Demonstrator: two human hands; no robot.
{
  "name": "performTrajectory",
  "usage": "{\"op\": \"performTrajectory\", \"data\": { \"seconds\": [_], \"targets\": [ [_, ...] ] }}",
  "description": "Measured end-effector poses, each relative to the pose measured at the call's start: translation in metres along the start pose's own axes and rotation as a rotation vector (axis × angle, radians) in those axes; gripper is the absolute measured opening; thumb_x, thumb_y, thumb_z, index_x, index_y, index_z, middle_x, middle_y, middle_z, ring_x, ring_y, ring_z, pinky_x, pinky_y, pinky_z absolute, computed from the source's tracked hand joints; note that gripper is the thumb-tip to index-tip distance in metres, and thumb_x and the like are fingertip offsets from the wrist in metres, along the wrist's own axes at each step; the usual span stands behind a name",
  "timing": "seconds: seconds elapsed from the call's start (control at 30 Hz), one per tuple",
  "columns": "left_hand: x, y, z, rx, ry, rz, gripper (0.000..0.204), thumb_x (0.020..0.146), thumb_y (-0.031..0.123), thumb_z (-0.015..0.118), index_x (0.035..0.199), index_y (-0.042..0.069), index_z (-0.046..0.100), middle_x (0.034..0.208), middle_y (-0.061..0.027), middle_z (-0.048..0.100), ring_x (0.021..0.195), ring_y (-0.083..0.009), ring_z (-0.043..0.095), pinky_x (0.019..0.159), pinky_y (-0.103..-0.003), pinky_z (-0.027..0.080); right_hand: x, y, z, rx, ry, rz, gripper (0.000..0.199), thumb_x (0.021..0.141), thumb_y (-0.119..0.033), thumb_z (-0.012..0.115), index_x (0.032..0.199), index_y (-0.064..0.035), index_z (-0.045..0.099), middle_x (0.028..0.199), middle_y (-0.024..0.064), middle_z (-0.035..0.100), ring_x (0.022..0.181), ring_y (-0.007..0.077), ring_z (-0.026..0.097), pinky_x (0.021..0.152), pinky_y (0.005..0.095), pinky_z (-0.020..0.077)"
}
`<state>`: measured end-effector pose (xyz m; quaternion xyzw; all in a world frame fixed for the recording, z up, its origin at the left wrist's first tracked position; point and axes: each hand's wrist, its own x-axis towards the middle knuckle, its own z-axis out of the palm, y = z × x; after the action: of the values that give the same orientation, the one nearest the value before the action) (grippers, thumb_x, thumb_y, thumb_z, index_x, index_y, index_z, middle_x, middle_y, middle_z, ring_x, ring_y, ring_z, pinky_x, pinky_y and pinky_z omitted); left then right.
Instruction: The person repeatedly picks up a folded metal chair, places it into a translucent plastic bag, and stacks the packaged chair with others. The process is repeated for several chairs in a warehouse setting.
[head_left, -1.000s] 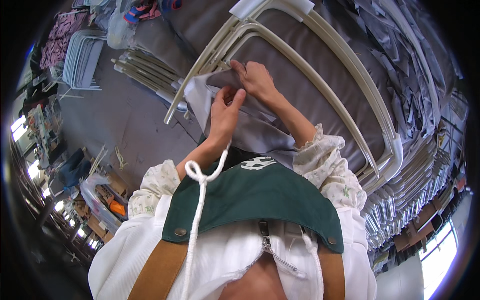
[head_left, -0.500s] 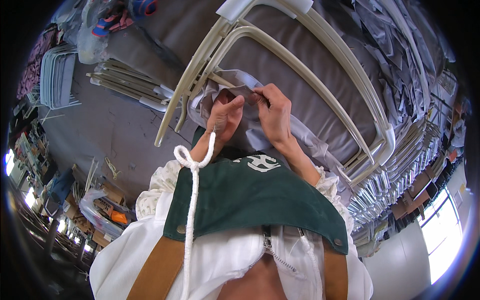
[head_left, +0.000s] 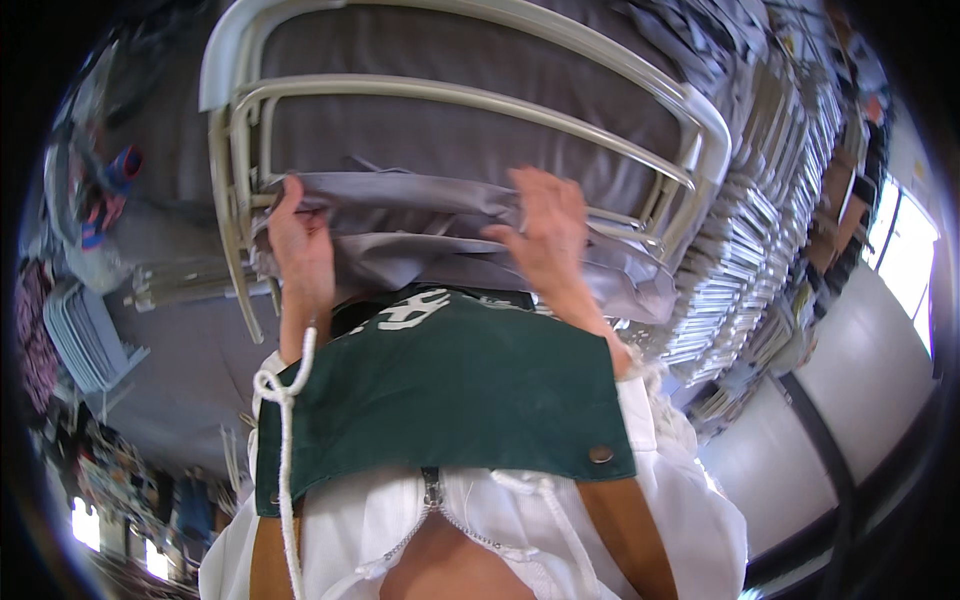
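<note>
In front of me lies a beige tubular metal frame [head_left: 400, 90] with pale plastic sleeves on its corners. Grey fabric [head_left: 420, 200] stretches in folds along its near bar, wrinkled toward my lap. At the left end of this cloth, my left hand [head_left: 303, 250] is closed on its edge, thumb on top. My right hand [head_left: 552, 225] lies over the cloth farther right, with fingers spread and slightly blurred. It touches or hovers just above the fabric; I cannot tell which.
Many similar frames stand stacked in a long row [head_left: 740, 220] at the right. Grey cloth [head_left: 690, 45] is heaped at the far right. More folded frames [head_left: 185, 283] lie on the left, near a stack of pale frames [head_left: 85, 335]. A green apron [head_left: 450, 390] covers my front.
My hands, close together at the cloth's edge before, are now wide apart along it. The right hand has let go of the edge. The frame now lies more squarely across my view.
</note>
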<state>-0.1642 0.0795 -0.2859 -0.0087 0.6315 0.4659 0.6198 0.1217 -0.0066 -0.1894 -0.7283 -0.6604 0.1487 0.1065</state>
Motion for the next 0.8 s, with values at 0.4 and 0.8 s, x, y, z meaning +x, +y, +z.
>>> {"op": "performTrajectory", "data": {
  "seconds": [0.4, 0.8],
  "targets": [
    [0.075, 0.011, -0.016, 0.119, 0.126, -0.028, 0.026, 0.09, 0.021, 0.071, 0.111, 0.008, 0.062, 0.106, -0.0043, 0.067, 0.099, -0.0227, 0.063, 0.093, -0.039, 0.048, -0.105, 0.217, -0.038, 0.198, -0.041, 0.295, 0.022, 0.076, -0.02, 0.076, 0.084, -0.0026, 0.066, 0.087, 0.0112, 0.065, 0.086, 0.0324, 0.061, 0.073, 0.0404, 0.0471],
    [-0.219, -0.139, 0.188, 0.469, -1.07, -0.393, 0.029, 0.098, 0.021, 0.059, 0.116, -0.002, 0.064, 0.111, -0.0065, 0.066, 0.112, -0.0168, 0.056, 0.101, -0.029, 0.042, -0.089, 0.252, -0.073, 0.225, -0.32, 0.433, 0.034, 0.086, -0.035, 0.071, 0.09, -0.0016, 0.066, 0.08, 0.0182, 0.067, 0.079, 0.0357, 0.065, 0.072, 0.043, 0.0486]
  ]
}}
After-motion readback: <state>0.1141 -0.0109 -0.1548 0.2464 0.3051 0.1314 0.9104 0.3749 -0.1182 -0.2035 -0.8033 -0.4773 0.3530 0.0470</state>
